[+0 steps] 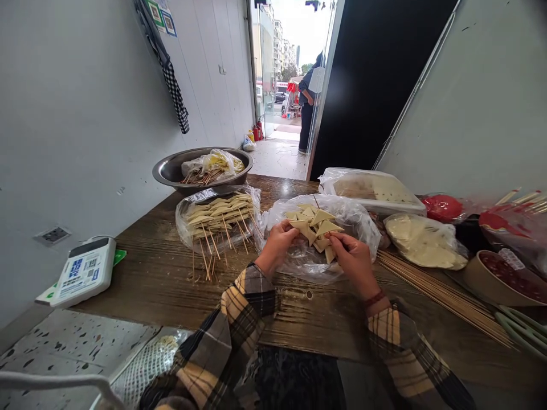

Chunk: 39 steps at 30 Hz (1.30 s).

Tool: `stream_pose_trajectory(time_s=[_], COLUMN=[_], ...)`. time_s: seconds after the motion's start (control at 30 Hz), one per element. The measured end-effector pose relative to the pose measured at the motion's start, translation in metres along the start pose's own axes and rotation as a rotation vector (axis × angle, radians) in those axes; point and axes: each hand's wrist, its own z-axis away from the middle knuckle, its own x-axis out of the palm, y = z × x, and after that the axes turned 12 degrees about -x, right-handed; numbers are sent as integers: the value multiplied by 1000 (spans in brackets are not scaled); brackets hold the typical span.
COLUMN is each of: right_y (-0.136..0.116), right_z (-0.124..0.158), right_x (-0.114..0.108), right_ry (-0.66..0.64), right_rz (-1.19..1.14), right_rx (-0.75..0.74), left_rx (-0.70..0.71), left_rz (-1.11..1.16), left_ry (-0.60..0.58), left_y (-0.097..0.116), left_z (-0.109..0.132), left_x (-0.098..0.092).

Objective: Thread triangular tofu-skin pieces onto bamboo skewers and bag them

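Closest to you, plaid sleeves frame the bottom of the view, and past them your left grip and right grip meet over the wooden desk. Both are clenched on one cluster of tofu triangles: your left grip pinches its left end, your right grip its lower right edge. The cluster sits over an open plastic bag that spreads beneath and beyond both grips.

Just left of your left grip lies a bagged pile of skewered triangles, sticks pointing toward you. Beyond that pile, a metal bowl holds more skewers. Right of your right grip, loose bamboo skewers lie on the desk, with a bag of pale sheets just beyond them. Well to the left of your left grip rests a white device.
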Motion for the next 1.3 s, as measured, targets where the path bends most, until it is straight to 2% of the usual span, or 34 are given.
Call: stream_pose_trajectory(time_s=[0.07, 0.17, 0.53, 0.8, 1.0, 1.13, 1.3], right_y=[-3, -5, -2, -5, -12, -19, -18], right_z=[0, 0, 3, 3, 4, 5, 5], right_x=[0, 0, 0, 0, -4, -5, -5], right_ry=[-4, -1, -48, -107, -237, -333, -367], right_rz=[-11, -2, 0, 23, 22, 66, 97], right_rx=[4, 10, -26, -45, -70, -70, -99], left_rx=[-60, -101, -111, -132, -113, -77, -93], left_rz=[191, 313, 412, 388, 438, 493, 535], left_ry=[-52, -90, 12, -20, -36, 15, 51], left_y=[3, 7, 9, 11, 15, 17, 20], left_z=[3, 7, 3, 6, 5, 7, 9], left_x=[-1, -1, 1, 1, -5, -7, -6])
